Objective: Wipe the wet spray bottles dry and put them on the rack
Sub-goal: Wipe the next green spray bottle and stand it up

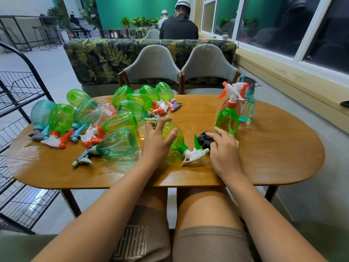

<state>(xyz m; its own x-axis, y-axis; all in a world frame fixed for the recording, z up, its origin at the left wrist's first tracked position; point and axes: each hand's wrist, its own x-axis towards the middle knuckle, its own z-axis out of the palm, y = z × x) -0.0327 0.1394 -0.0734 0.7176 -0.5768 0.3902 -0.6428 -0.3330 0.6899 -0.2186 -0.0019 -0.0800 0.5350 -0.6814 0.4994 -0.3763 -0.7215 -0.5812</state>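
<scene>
Two hands are sharing the job. The left hand [156, 137] is hovering with its fingers spread and released just over a yellow-green bottle [178, 143] lying on its side beneath them, grasping nothing. The right hand [224, 148] is laying its fingers, only slightly bent, across a dark cloth [204, 139], pressing on it rather than bunching it. Between the two sets of fingers, the bottle's white trigger head [194, 155] is resting on the wet table [264, 157]. Beyond the left fingers a heap of bottles [113, 118] is lying, and beyond the right fingers two upright bottles [226, 118] are standing. The wire rack [20, 95] is waiting well off to the left. The step in hand is probably picking up a bottle to wipe. Next, the left fingers need to close round its body and the right to gather the cloth.
</scene>
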